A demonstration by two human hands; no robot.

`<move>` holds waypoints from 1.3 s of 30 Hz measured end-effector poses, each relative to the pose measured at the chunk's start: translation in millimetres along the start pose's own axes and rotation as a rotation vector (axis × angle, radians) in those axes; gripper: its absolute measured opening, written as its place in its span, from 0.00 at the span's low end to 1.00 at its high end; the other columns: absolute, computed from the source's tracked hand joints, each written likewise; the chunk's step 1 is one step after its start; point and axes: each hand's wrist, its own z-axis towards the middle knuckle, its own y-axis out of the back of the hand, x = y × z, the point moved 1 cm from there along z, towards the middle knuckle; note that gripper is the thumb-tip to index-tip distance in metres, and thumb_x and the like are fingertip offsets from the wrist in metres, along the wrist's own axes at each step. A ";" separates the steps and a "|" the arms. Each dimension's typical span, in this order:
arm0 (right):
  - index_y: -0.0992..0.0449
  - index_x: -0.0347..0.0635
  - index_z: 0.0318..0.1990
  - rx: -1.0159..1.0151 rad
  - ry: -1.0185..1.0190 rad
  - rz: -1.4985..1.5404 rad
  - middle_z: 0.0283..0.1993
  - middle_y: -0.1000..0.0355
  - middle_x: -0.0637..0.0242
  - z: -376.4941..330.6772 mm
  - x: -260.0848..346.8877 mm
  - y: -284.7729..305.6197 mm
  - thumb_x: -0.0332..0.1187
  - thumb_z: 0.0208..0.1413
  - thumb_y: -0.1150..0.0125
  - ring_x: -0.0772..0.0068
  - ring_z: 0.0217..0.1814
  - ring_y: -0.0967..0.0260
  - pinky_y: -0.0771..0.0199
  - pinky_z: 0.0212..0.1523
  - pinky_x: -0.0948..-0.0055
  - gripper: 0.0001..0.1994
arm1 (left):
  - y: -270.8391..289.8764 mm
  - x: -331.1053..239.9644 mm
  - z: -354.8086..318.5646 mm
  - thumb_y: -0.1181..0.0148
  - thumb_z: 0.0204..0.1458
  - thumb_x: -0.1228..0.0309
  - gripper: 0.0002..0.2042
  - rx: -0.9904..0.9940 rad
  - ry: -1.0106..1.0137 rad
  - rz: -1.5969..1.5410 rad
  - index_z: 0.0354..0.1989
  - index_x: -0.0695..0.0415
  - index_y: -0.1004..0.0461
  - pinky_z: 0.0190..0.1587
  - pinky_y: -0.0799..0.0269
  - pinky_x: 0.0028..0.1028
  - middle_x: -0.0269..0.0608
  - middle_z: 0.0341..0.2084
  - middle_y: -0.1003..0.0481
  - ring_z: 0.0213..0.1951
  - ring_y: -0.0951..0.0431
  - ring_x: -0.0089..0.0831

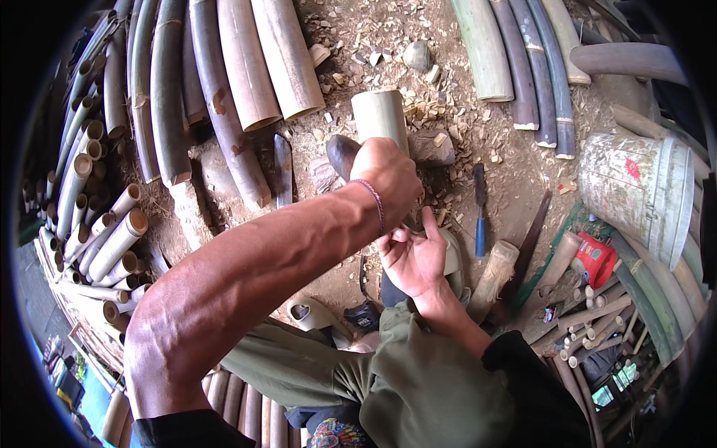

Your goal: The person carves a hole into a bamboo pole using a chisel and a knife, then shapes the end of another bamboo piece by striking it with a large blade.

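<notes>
My left hand (385,178) reaches across the middle, its fingers wrapped downward. A dark piece with a rounded end (343,154) juts from its thumb side, and I cannot make out the rest. Just beyond the hand, a pale green bamboo section (379,116) points away from me, its lower part hidden by the hand. Below and to the right, my right hand (417,261) is palm up near the left one. Its fingers are loosely bent, the thumb stands apart, and nothing shows on the palm.
Bamboo poles (287,56) lie at the far left and far right. A blue-handled chisel (480,216), a flat blade (283,170) and a short log (433,148) lie among wood chips. A stained white bucket (624,187) and a red container (595,259) are at right.
</notes>
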 end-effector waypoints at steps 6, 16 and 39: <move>0.29 0.39 0.47 -0.125 -0.060 -0.714 0.43 0.27 0.63 -23.0 -7.0 1.3 0.40 0.64 0.45 0.69 0.41 0.29 0.27 0.47 0.65 0.14 | -83.2 -31.3 -52.8 0.36 0.49 0.56 0.18 0.139 0.207 -0.609 0.26 0.63 0.20 0.25 0.24 0.36 0.47 0.17 0.22 0.22 0.19 0.40; 0.31 0.38 0.53 0.061 0.456 -2.038 0.37 0.30 0.60 -79.9 56.0 -8.4 0.40 0.62 0.43 0.62 0.40 0.28 0.29 0.43 0.68 0.17 | -88.8 -85.0 -51.1 0.42 0.47 0.32 0.54 0.236 0.119 -1.941 0.66 0.72 0.47 0.47 0.24 0.31 0.60 0.46 0.27 0.43 0.22 0.37; 0.18 0.46 0.21 0.897 -0.471 -3.376 0.26 0.21 0.63 48.8 23.0 -153.4 0.32 0.41 0.36 0.66 0.29 0.20 0.23 0.27 0.68 0.03 | -106.1 -115.8 20.8 0.53 0.64 0.62 0.11 -0.795 0.193 -3.575 0.38 0.54 0.27 0.43 0.31 0.29 0.29 0.24 0.28 0.28 0.31 0.25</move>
